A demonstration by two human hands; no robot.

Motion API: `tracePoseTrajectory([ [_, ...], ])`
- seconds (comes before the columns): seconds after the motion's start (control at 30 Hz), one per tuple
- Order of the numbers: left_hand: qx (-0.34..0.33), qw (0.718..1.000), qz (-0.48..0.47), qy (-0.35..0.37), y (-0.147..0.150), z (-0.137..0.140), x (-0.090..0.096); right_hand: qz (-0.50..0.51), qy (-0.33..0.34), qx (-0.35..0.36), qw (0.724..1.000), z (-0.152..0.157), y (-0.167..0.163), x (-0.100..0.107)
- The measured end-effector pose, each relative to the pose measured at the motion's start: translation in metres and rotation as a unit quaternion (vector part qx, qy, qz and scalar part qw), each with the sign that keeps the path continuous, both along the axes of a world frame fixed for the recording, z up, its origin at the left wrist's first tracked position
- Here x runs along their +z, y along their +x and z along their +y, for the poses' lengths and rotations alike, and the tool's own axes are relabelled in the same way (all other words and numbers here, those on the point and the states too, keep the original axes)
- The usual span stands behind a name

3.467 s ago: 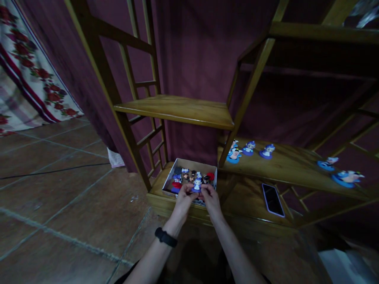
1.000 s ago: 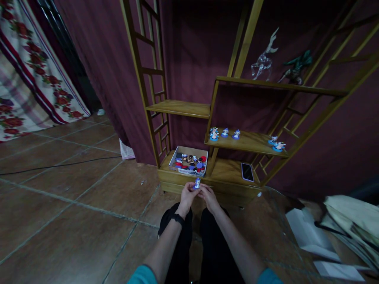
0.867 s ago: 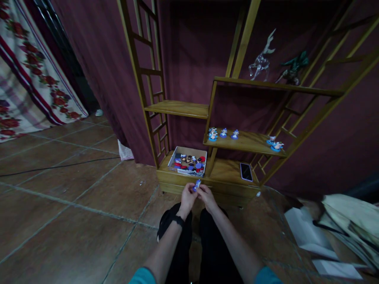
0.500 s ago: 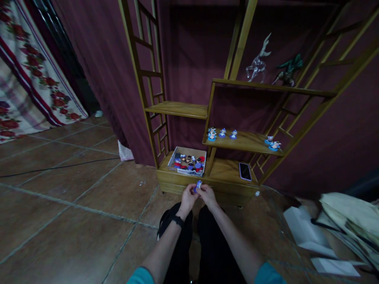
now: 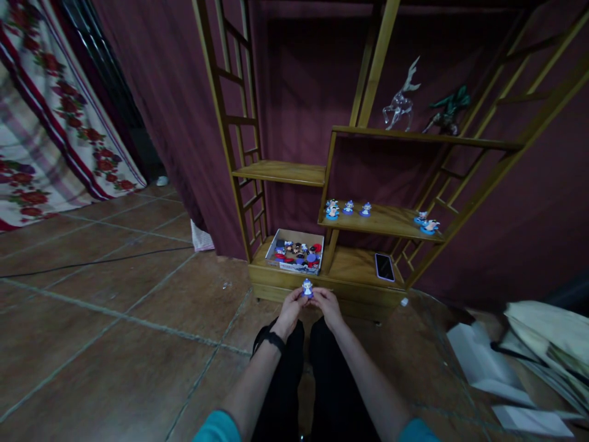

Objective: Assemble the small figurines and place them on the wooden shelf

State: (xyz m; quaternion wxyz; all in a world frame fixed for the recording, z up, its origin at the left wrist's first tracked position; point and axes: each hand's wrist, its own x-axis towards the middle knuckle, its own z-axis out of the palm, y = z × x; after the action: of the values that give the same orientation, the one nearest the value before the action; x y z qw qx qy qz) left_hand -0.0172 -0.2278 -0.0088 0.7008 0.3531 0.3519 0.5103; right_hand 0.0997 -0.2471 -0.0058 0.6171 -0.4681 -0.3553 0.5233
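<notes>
Between my two hands, in front of the low cabinet, is a small purple-and-white figurine, standing upright on a purple base. My left hand pinches the base from the left side. From the right, the fingers of my right hand close on the same base. Just beyond lies an open cardboard box with several figurines and red and purple round pieces jumbled in it. On the middle shelf stand two similar purple figurines, with blue-based figurines to their left and more at the right end.
A phone lies on the bottom shelf, right of the box. Higher up stand a clear deer statue and a dark green statue. White boxes and a pale bag sit on the floor at right. A cable crosses the left floor.
The figurine has been turned from a tilted position to upright, its front now facing me. Both hands remain on it. The view has shifted slightly.
</notes>
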Motion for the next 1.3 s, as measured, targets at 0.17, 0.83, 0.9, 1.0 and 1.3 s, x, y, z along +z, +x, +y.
tracePoseTrajectory([
  [0.17,0.036,0.999,-0.009,-0.021,0.001,-0.003,0.003,-0.016,-0.007,-0.015,1.000,0.001,-0.002,0.000],
  [0.83,-0.029,0.997,-0.042,-0.053,-0.002,0.004,0.014,-0.070,0.009,-0.009,0.997,0.006,0.008,-0.001],
  [0.9,-0.024,0.998,-0.040,-0.050,-0.002,0.005,0.012,-0.065,0.008,-0.012,0.998,0.007,0.008,-0.002],
  [1.0,-0.012,0.998,-0.043,-0.036,-0.002,0.007,0.008,-0.059,0.005,-0.020,0.998,0.009,0.007,-0.003],
  [1.3,-0.013,1.000,-0.003,0.008,-0.001,0.007,0.005,-0.044,-0.008,-0.011,0.999,0.012,0.005,-0.007],
])
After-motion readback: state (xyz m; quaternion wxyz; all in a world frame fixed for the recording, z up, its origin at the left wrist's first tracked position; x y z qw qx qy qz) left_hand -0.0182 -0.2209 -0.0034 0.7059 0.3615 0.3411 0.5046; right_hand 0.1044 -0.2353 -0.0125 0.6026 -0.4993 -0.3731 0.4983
